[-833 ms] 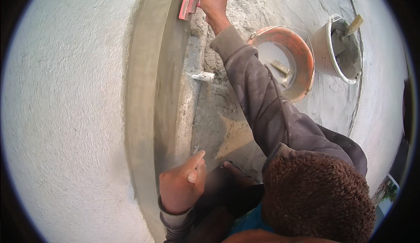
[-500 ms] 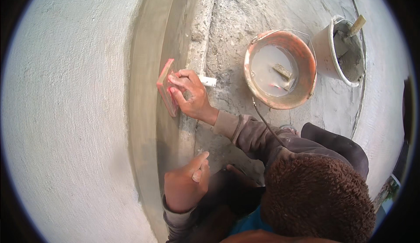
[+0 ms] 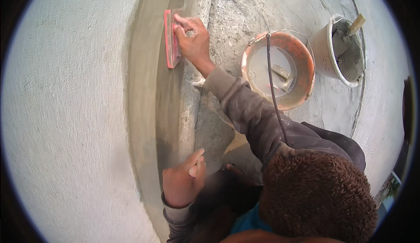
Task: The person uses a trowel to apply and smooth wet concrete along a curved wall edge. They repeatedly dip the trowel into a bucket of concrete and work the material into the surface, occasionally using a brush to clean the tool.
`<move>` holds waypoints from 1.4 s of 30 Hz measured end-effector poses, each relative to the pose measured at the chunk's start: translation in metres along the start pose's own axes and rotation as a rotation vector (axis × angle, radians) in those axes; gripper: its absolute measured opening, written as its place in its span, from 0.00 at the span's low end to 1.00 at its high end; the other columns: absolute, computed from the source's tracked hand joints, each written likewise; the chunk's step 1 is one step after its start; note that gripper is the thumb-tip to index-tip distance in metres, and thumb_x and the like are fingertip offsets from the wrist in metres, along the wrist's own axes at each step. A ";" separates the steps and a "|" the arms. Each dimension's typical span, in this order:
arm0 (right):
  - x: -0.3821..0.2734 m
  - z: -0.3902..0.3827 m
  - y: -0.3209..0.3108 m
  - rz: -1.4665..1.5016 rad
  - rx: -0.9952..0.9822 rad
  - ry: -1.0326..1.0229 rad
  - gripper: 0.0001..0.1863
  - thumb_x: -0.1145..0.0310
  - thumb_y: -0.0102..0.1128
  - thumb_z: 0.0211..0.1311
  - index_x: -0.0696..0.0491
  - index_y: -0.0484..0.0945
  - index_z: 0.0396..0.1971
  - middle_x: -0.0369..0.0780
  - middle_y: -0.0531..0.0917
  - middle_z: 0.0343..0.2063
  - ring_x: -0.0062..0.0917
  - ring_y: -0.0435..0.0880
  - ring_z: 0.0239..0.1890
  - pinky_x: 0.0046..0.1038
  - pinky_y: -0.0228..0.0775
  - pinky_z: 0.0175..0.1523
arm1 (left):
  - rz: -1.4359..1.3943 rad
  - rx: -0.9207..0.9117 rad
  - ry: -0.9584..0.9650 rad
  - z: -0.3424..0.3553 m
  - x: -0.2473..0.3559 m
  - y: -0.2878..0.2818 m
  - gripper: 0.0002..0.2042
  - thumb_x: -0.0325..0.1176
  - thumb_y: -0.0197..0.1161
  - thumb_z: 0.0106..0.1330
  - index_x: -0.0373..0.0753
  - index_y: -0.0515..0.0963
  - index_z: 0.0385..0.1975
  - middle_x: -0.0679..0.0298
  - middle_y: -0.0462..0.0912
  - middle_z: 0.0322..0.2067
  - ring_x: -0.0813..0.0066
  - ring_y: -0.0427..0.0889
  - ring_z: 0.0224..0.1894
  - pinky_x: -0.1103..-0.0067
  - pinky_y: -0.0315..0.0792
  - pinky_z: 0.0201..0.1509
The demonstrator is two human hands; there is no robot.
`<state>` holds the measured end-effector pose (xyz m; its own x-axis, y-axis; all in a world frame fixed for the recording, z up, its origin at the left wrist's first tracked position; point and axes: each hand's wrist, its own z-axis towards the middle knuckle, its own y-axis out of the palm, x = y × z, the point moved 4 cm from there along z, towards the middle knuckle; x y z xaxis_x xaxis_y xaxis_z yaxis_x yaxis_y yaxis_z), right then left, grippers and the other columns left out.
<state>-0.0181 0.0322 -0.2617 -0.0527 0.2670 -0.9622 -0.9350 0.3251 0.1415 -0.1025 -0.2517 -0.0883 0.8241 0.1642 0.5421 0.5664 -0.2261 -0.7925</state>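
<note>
Presently the right hand (image 3: pixel 192 39) is gripping a flat red rectangular plastering float (image 3: pixel 171 38), fingers closed over its back, and is pressing its face against the smooth grey wet-render band (image 3: pixel 148 111) that runs along the wall. The float's long axis is lying parallel to that band, well away from the body at full arm's reach. The left hand (image 3: pixel 181 181) is resting open on the band's near end, holding nothing. Beyond the right forearm, an orange round bucket of cloudy water (image 3: pixel 280 68) and a white mortar bucket (image 3: pixel 345 50) are standing on rough concrete.
</note>
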 end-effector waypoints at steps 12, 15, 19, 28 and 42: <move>0.023 0.182 -0.021 -0.075 0.084 -0.038 0.18 0.65 0.63 0.67 0.53 0.87 0.54 0.48 0.91 0.41 0.31 0.91 0.40 0.29 0.81 0.46 | -0.012 -0.016 -0.032 0.005 0.016 -0.001 0.09 0.29 0.68 0.67 0.39 0.89 0.45 0.57 0.85 0.22 0.63 0.87 0.24 0.73 0.79 0.31; -0.017 -0.029 0.003 0.006 -0.026 -0.105 0.15 0.70 0.69 0.64 0.53 0.88 0.50 0.45 0.84 0.46 0.37 0.88 0.46 0.35 0.80 0.45 | 0.051 0.076 -0.094 -0.006 0.009 -0.004 0.09 0.30 0.69 0.65 0.43 0.90 0.42 0.58 0.83 0.19 0.59 0.84 0.20 0.70 0.76 0.26; -0.038 -0.184 -0.026 0.044 -0.274 -0.050 0.14 0.72 0.69 0.63 0.50 0.87 0.49 0.46 0.81 0.48 0.38 0.88 0.48 0.33 0.83 0.45 | 0.082 0.044 -0.009 0.002 0.015 -0.004 0.10 0.30 0.69 0.64 0.43 0.89 0.44 0.58 0.83 0.19 0.60 0.84 0.20 0.70 0.76 0.26; 0.016 0.088 0.002 0.106 0.016 0.169 0.13 0.67 0.68 0.66 0.56 0.87 0.47 0.45 0.88 0.42 0.26 0.86 0.35 0.30 0.80 0.43 | 0.063 0.137 -0.014 -0.029 0.008 -0.023 0.11 0.27 0.70 0.62 0.42 0.88 0.45 0.58 0.84 0.19 0.61 0.84 0.18 0.70 0.75 0.23; -0.071 -0.130 -0.125 0.493 -0.761 0.629 0.15 0.70 0.65 0.73 0.58 0.81 0.56 0.38 0.86 0.51 0.17 0.84 0.50 0.23 0.77 0.53 | -0.202 0.593 0.416 -0.026 0.017 -0.038 0.18 0.19 0.73 0.60 0.34 0.84 0.51 0.56 0.91 0.39 0.56 0.93 0.41 0.74 0.87 0.39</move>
<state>0.0568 -0.1448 -0.2416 -0.4463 -0.3656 -0.8168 -0.7227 -0.3911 0.5699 -0.1102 -0.2656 -0.0418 0.7061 -0.2557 0.6603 0.7048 0.3443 -0.6203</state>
